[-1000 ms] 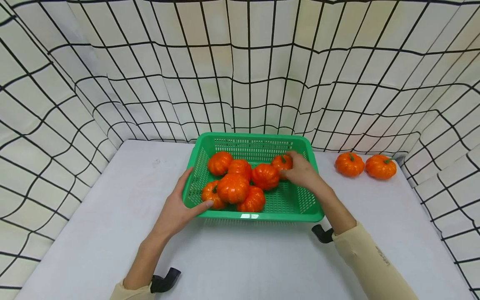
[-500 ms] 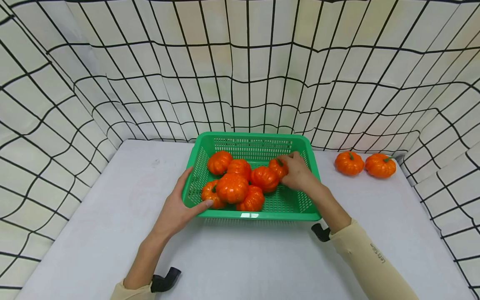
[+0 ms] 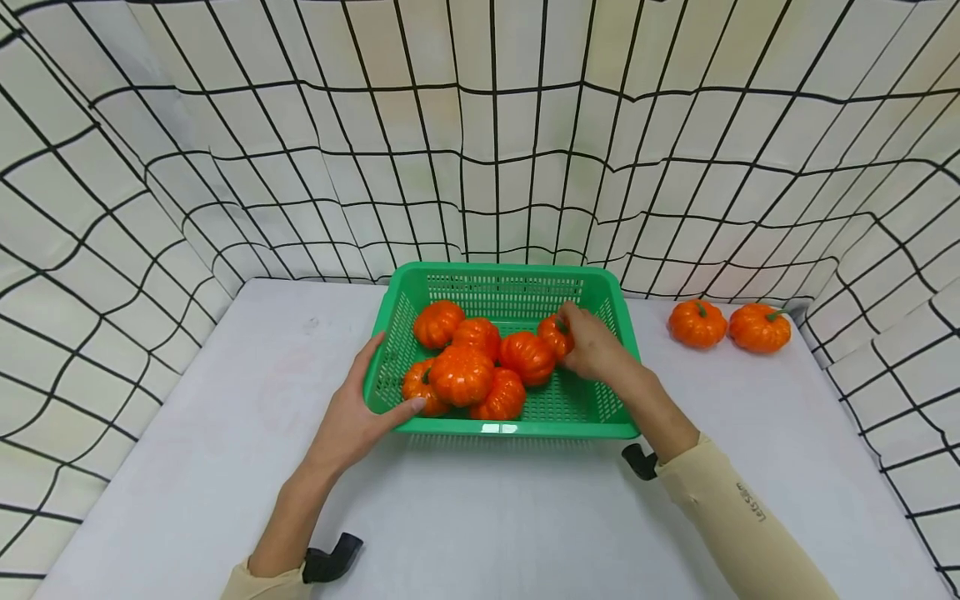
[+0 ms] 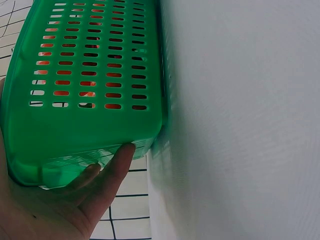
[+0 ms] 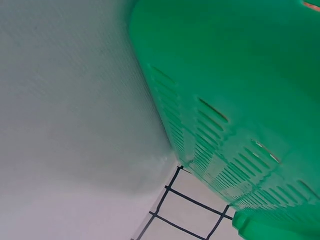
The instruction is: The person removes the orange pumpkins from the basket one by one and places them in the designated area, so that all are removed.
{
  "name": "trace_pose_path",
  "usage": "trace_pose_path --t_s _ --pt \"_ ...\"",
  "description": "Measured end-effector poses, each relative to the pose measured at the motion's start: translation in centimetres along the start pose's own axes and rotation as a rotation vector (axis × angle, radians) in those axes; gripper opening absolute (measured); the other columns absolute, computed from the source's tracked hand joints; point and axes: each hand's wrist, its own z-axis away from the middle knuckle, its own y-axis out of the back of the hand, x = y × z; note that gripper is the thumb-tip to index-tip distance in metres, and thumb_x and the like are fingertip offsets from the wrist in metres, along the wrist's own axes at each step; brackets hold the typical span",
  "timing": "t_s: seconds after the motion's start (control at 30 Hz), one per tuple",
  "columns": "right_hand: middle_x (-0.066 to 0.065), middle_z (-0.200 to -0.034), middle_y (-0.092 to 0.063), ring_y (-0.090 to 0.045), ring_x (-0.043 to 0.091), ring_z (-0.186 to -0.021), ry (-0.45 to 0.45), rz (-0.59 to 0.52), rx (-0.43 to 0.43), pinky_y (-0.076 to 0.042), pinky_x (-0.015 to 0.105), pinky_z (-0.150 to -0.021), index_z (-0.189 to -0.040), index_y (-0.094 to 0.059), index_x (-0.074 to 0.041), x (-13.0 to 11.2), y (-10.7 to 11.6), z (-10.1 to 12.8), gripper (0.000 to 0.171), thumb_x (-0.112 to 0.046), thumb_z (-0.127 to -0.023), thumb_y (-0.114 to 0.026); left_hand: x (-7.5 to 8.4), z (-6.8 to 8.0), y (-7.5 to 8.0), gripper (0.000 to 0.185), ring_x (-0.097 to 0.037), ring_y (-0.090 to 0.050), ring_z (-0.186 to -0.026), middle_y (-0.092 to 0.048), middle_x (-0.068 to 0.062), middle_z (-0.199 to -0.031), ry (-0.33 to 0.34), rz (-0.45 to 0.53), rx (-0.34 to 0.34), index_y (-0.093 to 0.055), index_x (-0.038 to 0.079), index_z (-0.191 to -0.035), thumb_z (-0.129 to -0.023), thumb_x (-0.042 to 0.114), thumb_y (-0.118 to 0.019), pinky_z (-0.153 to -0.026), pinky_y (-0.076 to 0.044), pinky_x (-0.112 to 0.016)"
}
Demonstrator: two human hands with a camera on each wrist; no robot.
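L sleeve (image 3: 258, 583): cream cuff, bottom edge of head view, black wrist mount just beside it.
R sleeve (image 3: 738, 525): cream, lower right, small print on forearm; black mount near cuff.
Table (image 3: 487, 517): pale grey-white top, bare in front of basket.
L hand (image 3: 352, 417): on near-left corner of basket; thumb lies along near rim, fingers up the left outer wall. Fingers straightish, pressing the plastic, not curled round it. Wrist view: thumb (image 4: 117, 167) on rounded corner, palm under rim.
Basket (image 3: 517, 429): green slotted plastic, sits flat on table, mid-scene, long side toward person. Wrist views show only its outer walls (image 5: 240, 100), orange glimpsed thru slots.
Pumpkin pile (image 3: 461, 375): small orange pumpkins heaped in left + centre of basket, touching each other; one on top of the near ones.
R hand (image 3: 596, 350): inside basket, right part, wrist crossing near-right rim. Fingers curled, pinching far-right pumpkin.
Held pumpkin (image 3: 557, 335): orange, green stem up, in basket just right of pile, touching its neighbour; partly hidden by fingers. Lifted or resting: can't tell.
Loose pumpkins: two on table right of basket, well apart from it, side by side – one (image 3: 697, 323), other (image 3: 759, 327) near back-right corner.
Backdrop (image 3: 480, 150): white cloth w/ black grid, wraps 3 sides behind table.
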Motion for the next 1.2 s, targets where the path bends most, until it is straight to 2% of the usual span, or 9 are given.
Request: trace_pose_path --t_s 0.27,0.37,0.5,0.7,1.0,1.2 --pt "0.022 -0.126 -0.063 -0.057 0.038 -0.116 0.018 0.072 0.009 -0.053 0.053 -0.104 -0.134 -0.051 -0.007 -0.1 -0.2 0.1 0.060 -0.008 -0.084 -0.085 0.0 0.0 0.0 0.104 -0.040 -0.035 -0.153 -0.027 -0.011 -0.173 0.010 -0.001 -0.002 -0.013 0.035 -0.168 -0.088 0.048 -0.079 -0.119 -0.033 -0.072" --pt "0.022 -0.121 -0.060 -0.058 0.036 -0.108 0.019 0.078 0.013 -0.056 0.052 -0.099 -0.132 -0.051 -0.008 -0.2 -0.3 0.2 0.060 -0.009 -0.084 -0.087 0.0 0.0 0.0 0.104 -0.040 -0.035 -0.153 -0.027 -0.011 -0.173 0.007 0.003 -0.001 -0.013 0.035 -0.168 -0.088 0.048 -0.079 -0.119 -0.033 -0.072" --pt "0.024 -0.122 -0.055 -0.060 0.035 -0.102 0.011 0.070 0.013 -0.059 0.052 -0.096 -0.133 -0.051 -0.008 -0.3 -0.3 0.2 0.061 -0.008 -0.084 -0.086 0.0 0.0 0.0 0.104 -0.040 -0.036 -0.153 -0.027 -0.011 -0.173 0.003 0.005 0.002 -0.013 0.035 -0.168 -0.088 0.047 -0.079 -0.118 -0.034 -0.072" --pt "0.024 -0.127 -0.050 -0.060 0.038 -0.104 0.012 0.064 0.054 -0.059 0.054 -0.098 -0.132 -0.053 -0.009 -0.3 -0.2 0.2 0.060 -0.008 -0.083 -0.087 -0.1 0.0 0.0 0.104 -0.040 -0.037 -0.152 -0.027 -0.011 -0.173 -0.003 0.004 0.003 -0.013 0.035 -0.168 -0.088 0.047 -0.079 -0.118 -0.035 -0.072" --pt "0.028 -0.137 -0.050 -0.060 0.042 -0.116 0.046 0.039 0.122 -0.057 0.057 -0.103 -0.132 -0.055 -0.010 -0.3 0.6 0.5 0.059 -0.013 -0.083 -0.088 -0.1 0.1 -0.1 0.104 -0.040 -0.036 -0.153 -0.026 -0.011 -0.173 0.001 0.009 -0.002 -0.013 0.034 -0.168 -0.088 0.047 -0.079 -0.118 -0.034 -0.072" --pt "0.025 -0.141 -0.048 -0.057 0.041 -0.123 0.070 -0.053 0.146 -0.054 0.058 -0.107 -0.135 -0.055 -0.013 -0.2 1.2 0.9 0.060 -0.020 -0.085 -0.088 -0.1 0.0 0.0 0.103 -0.040 -0.037 -0.152 -0.027 -0.011 -0.173 -0.003 -0.001 0.003 -0.014 0.034 -0.168 -0.089 0.048 -0.078 -0.117 -0.036 -0.072"
